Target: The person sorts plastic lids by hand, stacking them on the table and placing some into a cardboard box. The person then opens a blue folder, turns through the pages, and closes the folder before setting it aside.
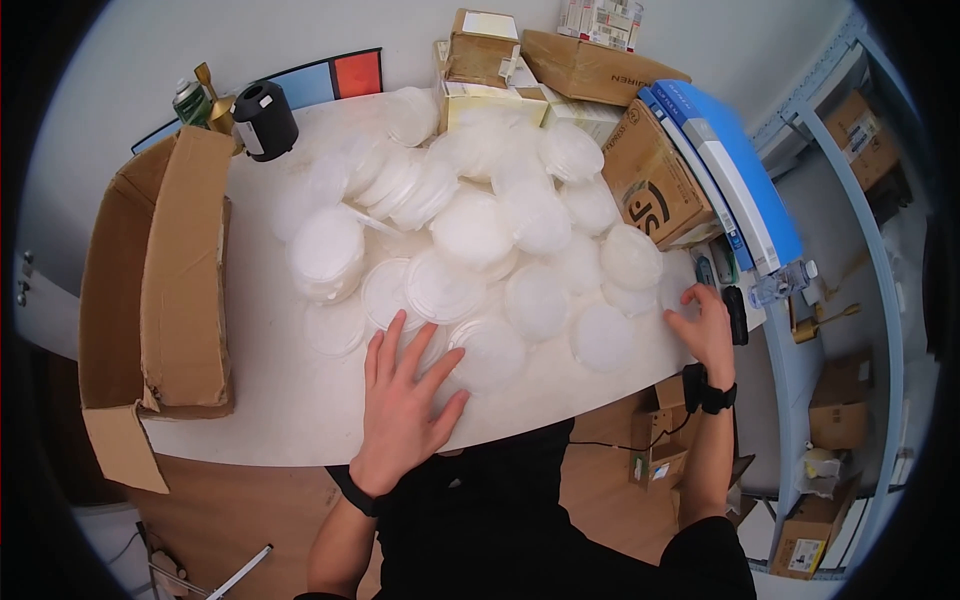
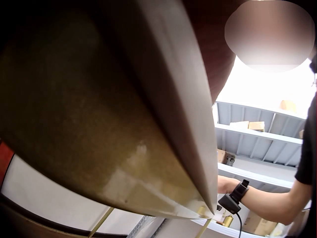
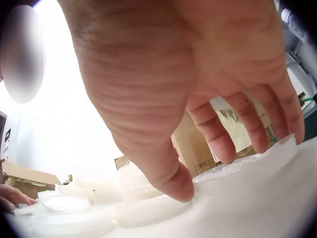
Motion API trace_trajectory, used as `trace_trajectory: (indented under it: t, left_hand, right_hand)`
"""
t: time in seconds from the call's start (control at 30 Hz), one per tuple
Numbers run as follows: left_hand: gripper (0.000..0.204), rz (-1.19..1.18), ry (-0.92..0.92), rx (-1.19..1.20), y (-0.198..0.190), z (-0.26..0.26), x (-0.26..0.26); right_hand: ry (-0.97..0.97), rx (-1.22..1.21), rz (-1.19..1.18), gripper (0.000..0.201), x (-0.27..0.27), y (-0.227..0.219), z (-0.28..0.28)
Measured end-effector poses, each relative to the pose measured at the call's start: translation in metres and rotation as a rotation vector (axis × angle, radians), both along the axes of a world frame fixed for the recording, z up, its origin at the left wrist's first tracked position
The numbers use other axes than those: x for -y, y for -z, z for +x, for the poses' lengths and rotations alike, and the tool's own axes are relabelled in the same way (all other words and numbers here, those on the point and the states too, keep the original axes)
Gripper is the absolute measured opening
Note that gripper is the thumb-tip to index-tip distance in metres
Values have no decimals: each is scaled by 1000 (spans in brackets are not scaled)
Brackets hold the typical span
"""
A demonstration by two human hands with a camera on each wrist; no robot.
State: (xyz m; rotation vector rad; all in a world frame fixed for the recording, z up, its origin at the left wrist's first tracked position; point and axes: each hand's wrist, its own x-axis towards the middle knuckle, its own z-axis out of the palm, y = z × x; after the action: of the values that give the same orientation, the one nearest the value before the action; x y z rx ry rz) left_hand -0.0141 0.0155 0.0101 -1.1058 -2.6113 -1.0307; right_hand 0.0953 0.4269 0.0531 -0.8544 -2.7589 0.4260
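White, see-through plastic lids [image 1: 472, 230] lie heaped across the middle of the table [image 1: 270, 425]. Near the table's front edge, the left hand [image 1: 400, 425] is spread and relaxed, gripping nothing, its fingertips at the nearest lids. Toward the table's right end, the right hand [image 1: 708, 335] arches over one lid [image 3: 242, 171], thumb and fingers apart; whether it grips it, I cannot tell. A cardboard box [image 1: 185, 270] stands at the table's left end.
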Motion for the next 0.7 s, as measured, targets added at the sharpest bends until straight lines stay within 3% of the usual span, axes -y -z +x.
trace_trajectory:
  t: [0.07, 0.2, 0.27, 0.4, 0.5, 0.7]
  left_hand:
    - [40, -1, 5, -19, 4, 0, 2]
    - [33, 7, -8, -27, 5, 0, 1]
    - [33, 8, -9, -17, 4, -1, 0]
    - [33, 10, -5, 14, 1, 0, 0]
    - [32, 30, -1, -1, 4, -1, 1]
    - [30, 83, -4, 15, 2, -2, 2]
  right_hand:
    - [88, -3, 14, 33, 11, -10, 9]
    - [87, -196, -28, 35, 31, -18, 25]
    - [-86, -353, -77, 35, 58, -25, 19]
    - [-335, -277, -151, 34, 95, -27, -3]
    - [-424, -356, -6, 32, 103, -11, -26]
    - [-420, -391, -45, 32, 117, 12, -20]
